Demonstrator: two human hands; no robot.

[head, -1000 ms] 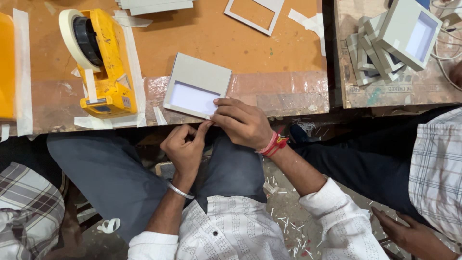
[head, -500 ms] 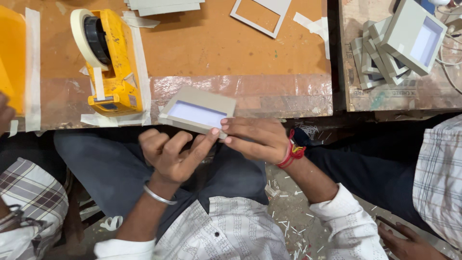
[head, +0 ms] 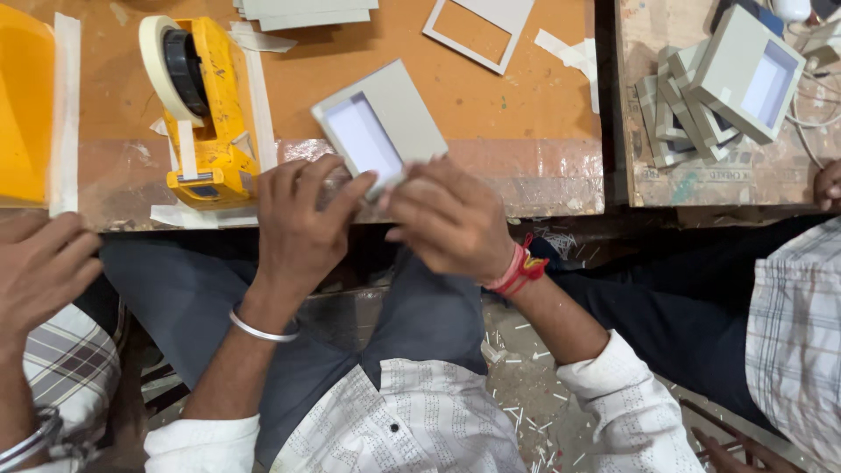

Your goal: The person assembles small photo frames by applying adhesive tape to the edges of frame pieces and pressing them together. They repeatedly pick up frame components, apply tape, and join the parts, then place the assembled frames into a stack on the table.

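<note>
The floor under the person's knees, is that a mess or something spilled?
Yes, small pale paper scraps lie scattered over the floor beneath the orange wooden table. Loose strips of cream tape also lie on the tabletop. Nothing looks broken.

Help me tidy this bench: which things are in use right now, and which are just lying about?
In use:
left hand
right hand
grey box with pale panel, held by both

Lying about:
yellow tape dispenser
grey cardboard frame
stack of grey boxes
tape scraps
</note>
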